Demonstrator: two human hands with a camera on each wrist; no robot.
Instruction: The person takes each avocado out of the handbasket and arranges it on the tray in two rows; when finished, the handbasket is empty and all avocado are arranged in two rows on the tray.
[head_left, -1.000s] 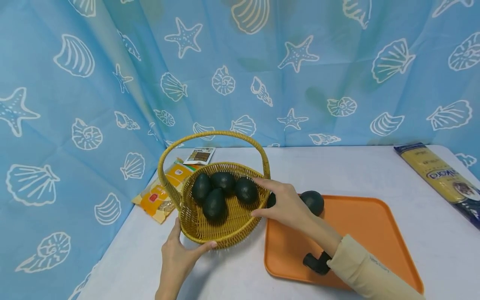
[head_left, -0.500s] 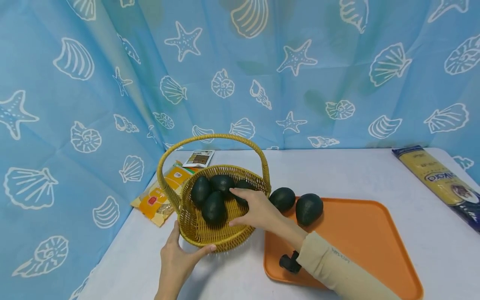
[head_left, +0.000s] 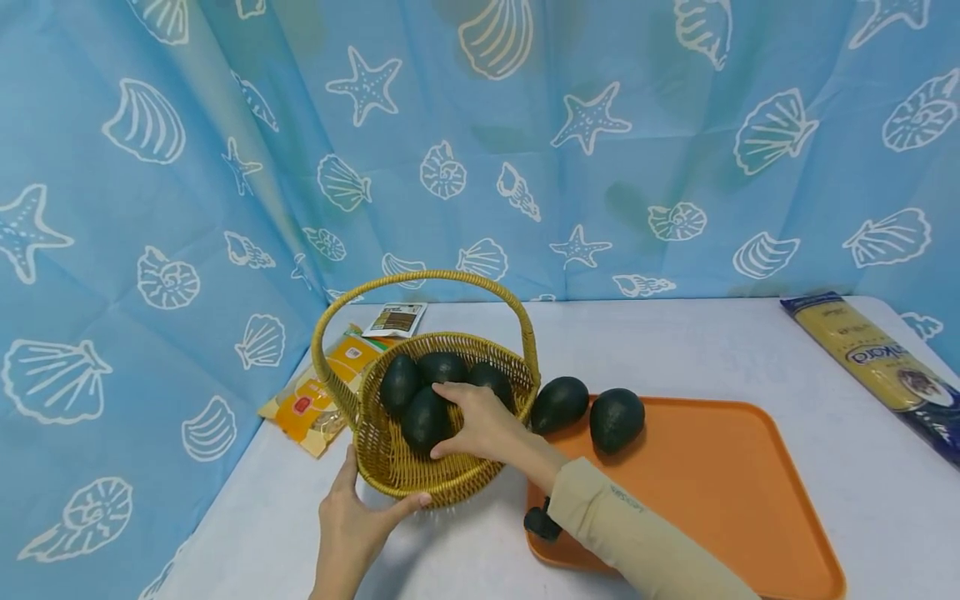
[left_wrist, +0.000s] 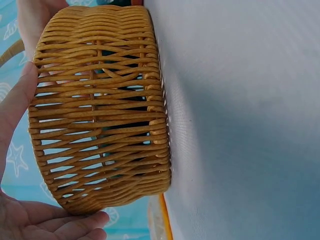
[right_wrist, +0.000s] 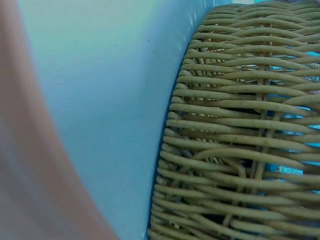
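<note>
A yellow wicker basket (head_left: 468, 492) with a tall arched handle stands on the table, with several dark green avocados inside. My left hand (head_left: 352, 521) holds its near left side, thumb at the front rim and fingers round the left wall. Seen in the left wrist view, the thumb (left_wrist: 17, 100) presses the rim and the fingers (left_wrist: 70, 227) lie along the wicker. Inside the basket, my right hand (head_left: 483, 425) spans the front avocado (head_left: 423, 423), fingertips at its far end and thumb at its near end. In the right wrist view the basket wall (right_wrist: 240, 125) hides the fingers.
An orange tray (head_left: 705, 492) lies to the right, with two avocados (head_left: 617, 419) by its far left corner. A black object (head_left: 542, 523) shows beside the right sleeve. Packets (head_left: 318, 400) lie behind the basket; a long yellow-and-blue pack (head_left: 873, 354) lies far right.
My right hand has moved left from the basket's right rim, past the right avocado, to the front avocado. The left hand keeps its place on the basket.
</note>
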